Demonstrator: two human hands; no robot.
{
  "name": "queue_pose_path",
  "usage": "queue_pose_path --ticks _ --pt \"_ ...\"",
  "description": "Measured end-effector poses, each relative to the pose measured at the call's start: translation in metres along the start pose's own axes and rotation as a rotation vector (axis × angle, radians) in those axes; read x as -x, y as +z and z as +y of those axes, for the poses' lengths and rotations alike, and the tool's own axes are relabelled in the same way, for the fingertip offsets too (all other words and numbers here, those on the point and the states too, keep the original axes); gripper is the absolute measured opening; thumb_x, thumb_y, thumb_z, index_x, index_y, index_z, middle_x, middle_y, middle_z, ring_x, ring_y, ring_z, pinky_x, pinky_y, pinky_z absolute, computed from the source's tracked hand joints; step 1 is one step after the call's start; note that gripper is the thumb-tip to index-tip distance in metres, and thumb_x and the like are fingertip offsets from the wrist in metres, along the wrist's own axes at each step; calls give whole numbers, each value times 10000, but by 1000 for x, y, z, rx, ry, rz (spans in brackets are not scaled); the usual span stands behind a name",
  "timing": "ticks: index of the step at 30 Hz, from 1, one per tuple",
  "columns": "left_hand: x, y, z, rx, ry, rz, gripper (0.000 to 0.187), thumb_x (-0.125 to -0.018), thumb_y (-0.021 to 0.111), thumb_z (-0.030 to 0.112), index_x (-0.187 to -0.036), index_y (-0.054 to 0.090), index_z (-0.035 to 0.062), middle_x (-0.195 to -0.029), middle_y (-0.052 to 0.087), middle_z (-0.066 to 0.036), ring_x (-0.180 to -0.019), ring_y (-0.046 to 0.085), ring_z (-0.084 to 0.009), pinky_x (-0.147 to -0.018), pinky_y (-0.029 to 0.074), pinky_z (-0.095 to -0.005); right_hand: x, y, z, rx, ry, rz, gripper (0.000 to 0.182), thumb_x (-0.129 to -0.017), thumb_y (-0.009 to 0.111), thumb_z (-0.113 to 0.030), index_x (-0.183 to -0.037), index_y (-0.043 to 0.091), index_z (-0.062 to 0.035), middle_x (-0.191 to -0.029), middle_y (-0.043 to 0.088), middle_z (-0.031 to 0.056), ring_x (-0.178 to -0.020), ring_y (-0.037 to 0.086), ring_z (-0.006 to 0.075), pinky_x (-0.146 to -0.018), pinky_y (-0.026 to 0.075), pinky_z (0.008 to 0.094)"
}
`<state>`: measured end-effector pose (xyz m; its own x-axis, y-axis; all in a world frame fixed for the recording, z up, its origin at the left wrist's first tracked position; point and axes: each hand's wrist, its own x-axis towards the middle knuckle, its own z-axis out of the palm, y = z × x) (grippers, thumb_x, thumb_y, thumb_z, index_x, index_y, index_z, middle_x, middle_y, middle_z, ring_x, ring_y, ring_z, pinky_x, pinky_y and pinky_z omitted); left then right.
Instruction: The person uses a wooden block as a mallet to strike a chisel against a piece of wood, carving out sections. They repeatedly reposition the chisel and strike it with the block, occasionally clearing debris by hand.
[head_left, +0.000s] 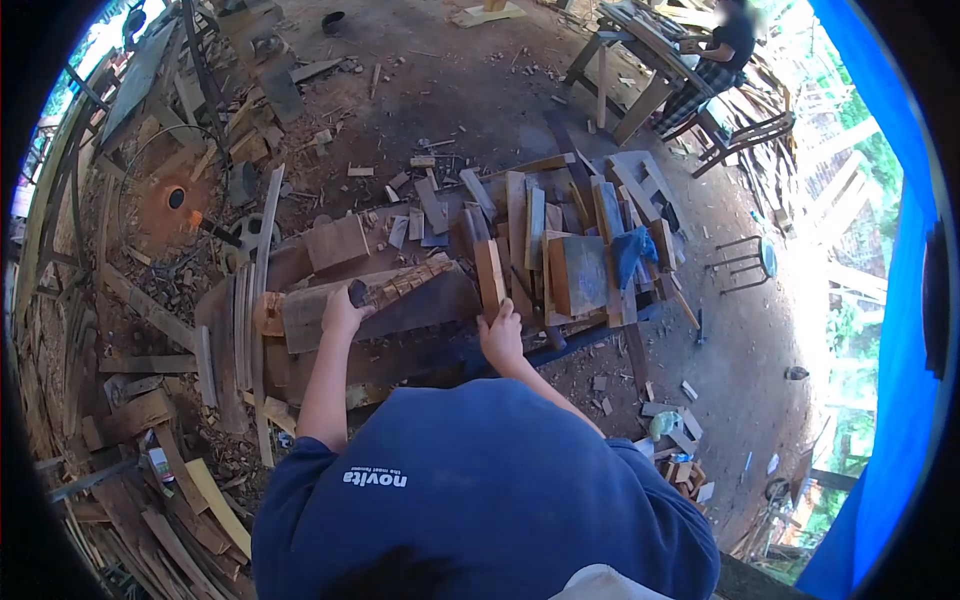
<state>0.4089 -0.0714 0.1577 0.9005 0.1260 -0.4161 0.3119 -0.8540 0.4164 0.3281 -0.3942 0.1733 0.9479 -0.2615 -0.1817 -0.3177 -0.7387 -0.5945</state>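
My right hand (502,332) is closed around the near end of a pale squared wooden block (489,278), which stands tilted over the workbench. My left hand (343,312) is closed at a small dark object (357,292) whose kind I cannot make out. Just beyond that hand lies a rough, splintered piece of wood (408,283) on a wide grey board (308,318). To the right of the held block, a thick block with a dark face (578,275) rests among several wood offcuts (535,235).
A blue cloth (633,252) lies on the offcuts at right. Another person (722,55) is at a far bench (640,45). A stool (765,258) stands to the right, and a spoked wheel (250,238) to the left. Wood scraps (685,430) litter the dirt floor.
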Motion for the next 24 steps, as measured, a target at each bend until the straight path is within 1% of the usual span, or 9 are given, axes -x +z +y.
queue_pose_path --ticks 1,2,5,10,13,15,16,18,24 --pt "6 -3 6 -4 -27 20 782 -673 856 378 -1308 515 75 -1269 555 -186 -1178 557 -359 -959 481 -454 -5 8 11 115 5 21 657 -885 640 -253 -1357 257 -2 -1091 498 355 -999 518 537 -868 427 564" --pt "11 -7 13 -9 -55 41 781 -676 855 376 -1296 512 49 -1266 555 -192 -1178 559 -358 -956 482 -454 -13 22 29 145 -105 60 639 -866 645 -198 -1349 278 3 -1062 486 332 -996 492 516 -889 402 551" --pt "13 -9 20 -33 -74 51 738 -679 853 373 -1259 528 54 -1264 556 -191 -1174 561 -359 -945 485 -454 -21 28 29 18 -156 130 622 -848 652 -156 -1336 302 4 -1080 494 338 -1020 485 508 -904 387 545" --pt "11 -17 22 -33 -74 6 695 -676 854 373 -1224 553 70 -1254 566 -181 -1170 565 -352 -939 488 -452 -36 44 37 -79 -65 132 563 -832 652 -139 -1296 369 6 -1122 501 308 -1047 495 495 -928 400 547" --pt "4 -14 17 -15 -56 -17 707 -667 858 382 -1234 560 82 -1248 573 -173 -1166 569 -344 -945 487 -449 -34 29 20 -92 -31 135 518 -839 665 -219 -1264 425 -44 -1125 518 281 -1026 540 467 -891 444 520" --pt "-5 -9 9 -3 -57 -38 717 -661 860 386 -1240 563 87 -1246 576 -169 -1163 571 -340 -949 485 -448 -26 -3 -25 -103 156 91 547 -841 674 -346 -1275 466 -84 -1117 550 263 -980 576 457 -865 472 503" --pt "-9 -7 5 9 -44 -57 722 -656 862 390 -1242 567 91 -1247 580 -167 -1166 571 -336 -955 483 -446 -24 -12 -42 -101 154 87 547 -841 674 -346 -1275 466 -84 -1117 550 263 -980 576 457 -865 472 503" --pt "-10 -7 2 20 -35 -81 726 -651 864 394 -1245 571 95 -1249 583 -166 -1169 571 -333 -961 480 -444 -22 -21 -65 42 88 -8 578 -858 623 -524 -1279 518 -143 -1126 580 253 -982 610 448 -833 496 498" --pt "-16 -8 0 47 -37 -111 712 -636 870 380 -1230 592 103 -1244 609 -158 -1168 581 -318 -963 482 -439 -41 -15 -80 167 36 -221 646 -868 547 -639 -1282 542 -144 -1135 626 254 -1034 629 409 -863 503 477"
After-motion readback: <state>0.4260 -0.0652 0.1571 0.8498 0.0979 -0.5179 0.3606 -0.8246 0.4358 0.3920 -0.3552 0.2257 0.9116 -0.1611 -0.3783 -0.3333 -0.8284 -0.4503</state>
